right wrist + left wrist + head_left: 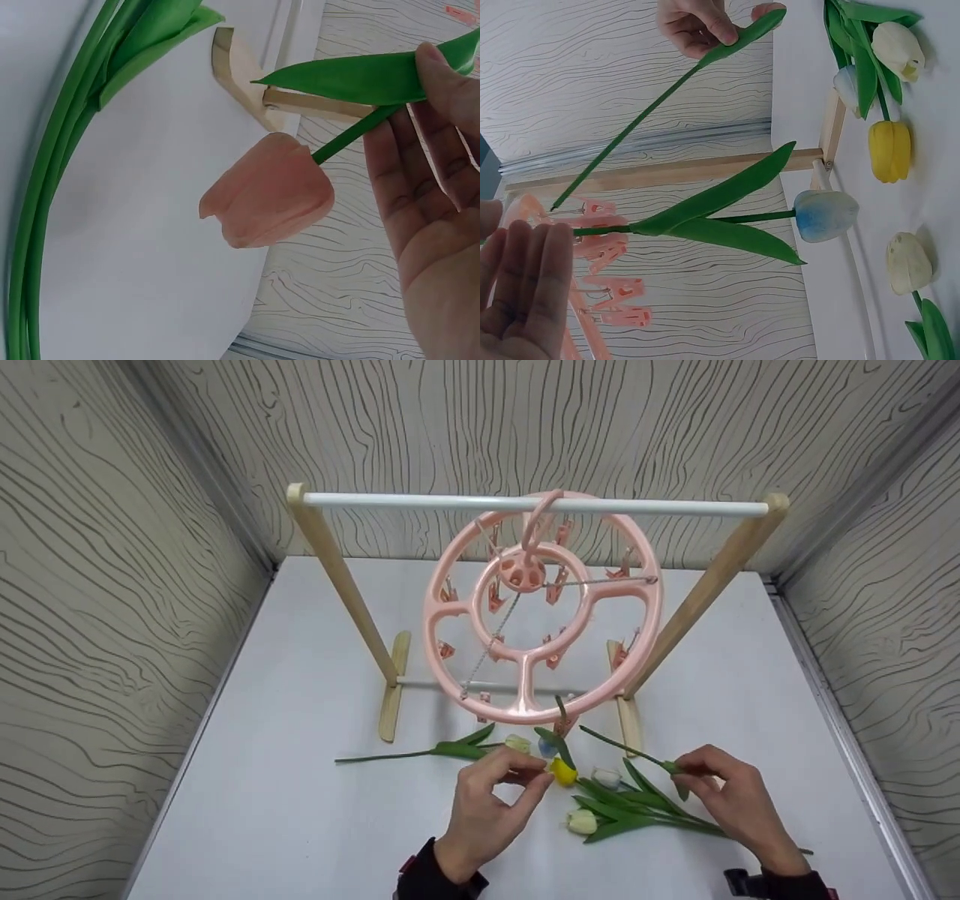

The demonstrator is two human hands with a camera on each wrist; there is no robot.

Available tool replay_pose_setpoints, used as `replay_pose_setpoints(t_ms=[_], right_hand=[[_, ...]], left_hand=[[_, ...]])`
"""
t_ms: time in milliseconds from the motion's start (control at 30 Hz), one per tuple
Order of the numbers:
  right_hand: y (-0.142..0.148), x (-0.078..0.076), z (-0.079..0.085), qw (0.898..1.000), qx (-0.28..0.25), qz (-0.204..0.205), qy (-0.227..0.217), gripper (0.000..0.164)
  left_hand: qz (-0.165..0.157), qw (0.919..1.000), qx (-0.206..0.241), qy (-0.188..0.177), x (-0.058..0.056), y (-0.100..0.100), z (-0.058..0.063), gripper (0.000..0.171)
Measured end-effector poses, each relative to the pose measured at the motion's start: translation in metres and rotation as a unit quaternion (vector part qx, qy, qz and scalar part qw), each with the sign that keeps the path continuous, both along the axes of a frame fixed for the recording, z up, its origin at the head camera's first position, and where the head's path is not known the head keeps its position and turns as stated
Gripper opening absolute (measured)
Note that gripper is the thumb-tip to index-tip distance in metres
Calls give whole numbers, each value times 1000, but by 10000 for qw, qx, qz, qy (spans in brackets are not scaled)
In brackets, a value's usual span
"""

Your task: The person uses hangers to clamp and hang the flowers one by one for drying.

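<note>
My right hand (739, 802) pinches a pink tulip (270, 191) by its leaf and upper stem, the bloom pointing down and the bare stem slanting up toward the rack. A blue-and-white tulip (825, 215) hangs bloom-down from a pink clip (604, 244) on the round pink hanger (525, 712). My left hand (491, 802) is raised in front of that tulip, thumb and fingertips close together in the head view. In the left wrist view its fingers (544, 277) look straight, with nothing visible gripped; they cover part of the clipped stem.
The hanger hooks over the white rail (420, 502) of a wooden stand (345, 585). On the white table (262, 810) lie a yellow tulip (564, 772), a white tulip (606, 778) and a cream tulip (581, 822) on the right. Another cream tulip (517, 744) lies farther left.
</note>
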State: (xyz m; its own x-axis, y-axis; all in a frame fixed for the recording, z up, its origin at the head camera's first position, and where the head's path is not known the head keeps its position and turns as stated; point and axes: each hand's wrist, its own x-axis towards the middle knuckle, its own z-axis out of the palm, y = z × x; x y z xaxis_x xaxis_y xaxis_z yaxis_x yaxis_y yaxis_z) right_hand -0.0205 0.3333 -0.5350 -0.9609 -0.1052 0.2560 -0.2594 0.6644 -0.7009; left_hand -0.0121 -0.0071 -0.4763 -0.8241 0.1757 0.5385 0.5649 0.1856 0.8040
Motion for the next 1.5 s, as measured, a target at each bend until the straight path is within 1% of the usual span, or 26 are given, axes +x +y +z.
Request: replay_pose_setpoints(t_ms=[67,133,233,300,367,433,533,567,700,800,900,1033,1167,1267,1333,1433,1500], right_hand=[[-6,2,2,9994,-198,230,171,25],[-16,6,14,9986,-355,369,138,23],[-28,8,19,9958,-686,559,216,23],[-39,11,27,9936,-896,633,270,22],[-46,11,28,9898,-1106,759,475,24],[-58,14,38,9877,-1210,848,518,23],[-70,17,47,9851,-1314,1004,469,22],[-73,18,48,9843,-1344,1064,432,21],[-84,21,50,9813,-1477,1222,186,18],[-90,23,49,9794,-1595,1239,-63,16],[-97,24,48,9771,-1701,1265,-195,16],[-103,25,49,9761,-1734,1299,-149,17],[-102,23,52,9758,-1740,1325,-88,22],[-97,20,60,9775,-1692,1259,-49,26],[-93,15,68,9800,-1629,1139,40,27],[-85,5,82,9813,-1588,1019,380,28],[-80,-4,91,9797,-1600,995,677,30]], left_hand=[[-103,9999,35,-1,1,2,0,16],[-200,9997,92,-41,1,5,1,19],[-349,9991,241,-69,2,10,2,21],[-421,9985,341,-59,2,13,3,21],[-463,9980,438,2,2,16,5,19],[-476,9974,527,89,3,19,8,18],[-512,9962,666,232,6,21,17,16],[-525,9956,715,295,7,21,20,16],[-614,9922,1029,331,11,20,35,16],[-667,9886,1316,306,13,19,40,17],[-747,9844,1567,289,14,19,43,17],[-827,9805,1764,256,14,19,43,18],[-791,9802,1799,260,13,17,44,17],[-709,9809,1797,214,13,14,45,17],[-669,9813,1794,177,13,13,45,17],[-640,9819,1775,152,13,11,46,17],[-651,9818,1780,157,13,10,47,17]])
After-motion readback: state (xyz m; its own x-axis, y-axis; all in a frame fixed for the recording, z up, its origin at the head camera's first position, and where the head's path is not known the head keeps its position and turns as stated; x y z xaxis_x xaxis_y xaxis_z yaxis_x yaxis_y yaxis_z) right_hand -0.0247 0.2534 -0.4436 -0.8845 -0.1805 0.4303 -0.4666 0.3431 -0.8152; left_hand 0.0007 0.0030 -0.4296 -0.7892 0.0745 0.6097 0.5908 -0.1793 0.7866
